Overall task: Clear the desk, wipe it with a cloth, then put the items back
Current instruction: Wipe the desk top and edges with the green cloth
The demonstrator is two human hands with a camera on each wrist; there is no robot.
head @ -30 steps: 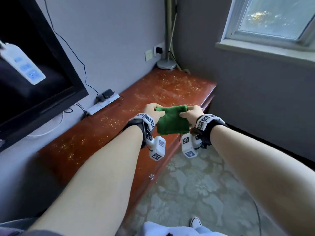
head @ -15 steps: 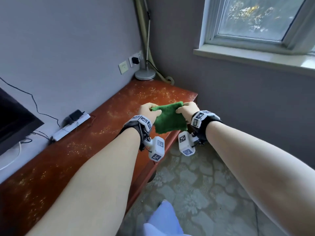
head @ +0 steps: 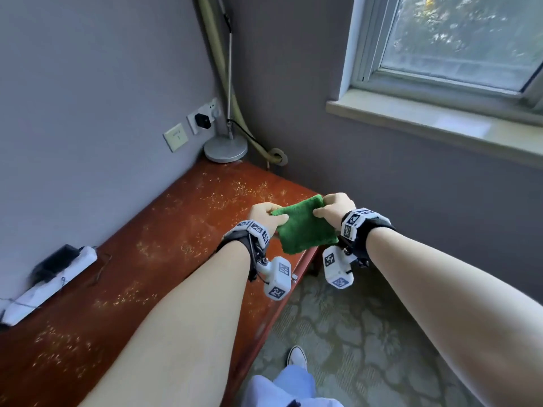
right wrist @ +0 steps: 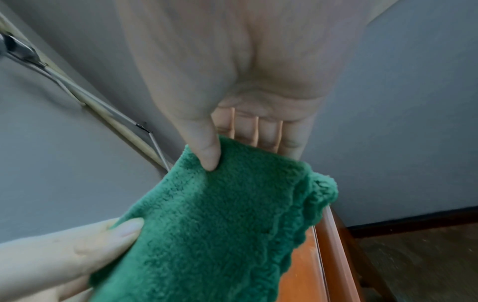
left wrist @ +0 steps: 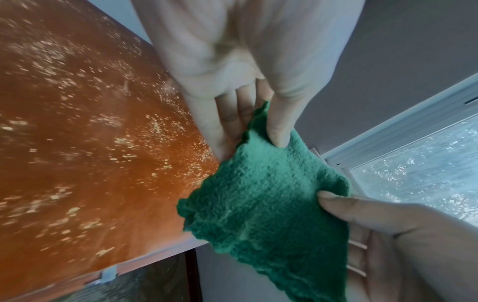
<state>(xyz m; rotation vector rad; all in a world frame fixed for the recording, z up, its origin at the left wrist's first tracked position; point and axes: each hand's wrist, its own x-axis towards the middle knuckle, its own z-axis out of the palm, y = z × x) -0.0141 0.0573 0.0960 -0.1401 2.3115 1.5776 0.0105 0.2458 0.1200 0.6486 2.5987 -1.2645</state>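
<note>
A folded green cloth (head: 304,227) hangs between my two hands above the front right part of the red-brown desk (head: 164,245). My left hand (head: 266,214) pinches its left top corner between thumb and fingers. My right hand (head: 333,208) pinches the right top corner the same way. In the left wrist view the cloth (left wrist: 266,206) is held by my left hand (left wrist: 258,130), with the right thumb on its far edge. In the right wrist view my right hand (right wrist: 232,151) presses its thumb on the cloth (right wrist: 220,224). Pale crumbs speckle the desk top.
A white power strip (head: 44,289) with a black plug lies along the wall at the desk's left. A lamp base (head: 225,148) stands in the far corner under the wall sockets (head: 202,120). A window sill (head: 435,124) runs on the right wall. Patterned carpet (head: 367,333) lies to the desk's right.
The view has swung right, so the black screen has left the frame. Both hands with the cloth have shifted right toward the desk's end and still hold its top corners.
</note>
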